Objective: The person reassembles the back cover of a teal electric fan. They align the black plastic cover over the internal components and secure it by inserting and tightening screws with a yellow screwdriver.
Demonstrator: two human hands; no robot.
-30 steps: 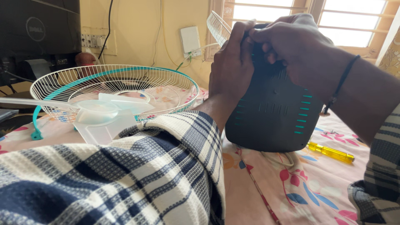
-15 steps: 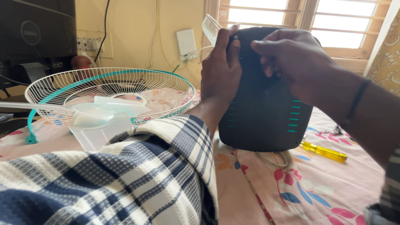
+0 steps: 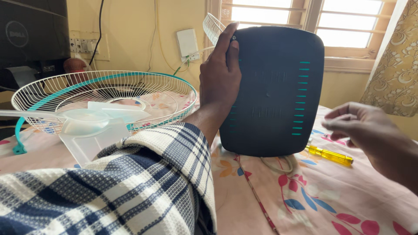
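My left hand [image 3: 220,80] grips the left edge of a dark grey fan base cover [image 3: 274,91] with teal vent slits, holding it upright on the floral bedsheet [image 3: 313,196]. My right hand [image 3: 365,130] hovers apart from the cover at the right, fingers loosely pinched together; whether something small is between them I cannot tell. A yellow-handled screwdriver [image 3: 328,156] lies on the sheet just below that hand. A white wire fan grille with a teal rim [image 3: 104,93] lies at the left, with a clear plastic fan blade [image 3: 93,124] resting in front of it.
A second piece of white grille [image 3: 212,25] shows behind the cover. A dark monitor [image 3: 30,39] stands at the far left, a switch board [image 3: 89,45] and a white wall box [image 3: 188,43] on the yellow wall, a window [image 3: 300,21] and a curtain [image 3: 398,65] behind.
My right hand has left the top of the cover and dropped down to the right, near the screwdriver. My left hand still holds the cover upright.
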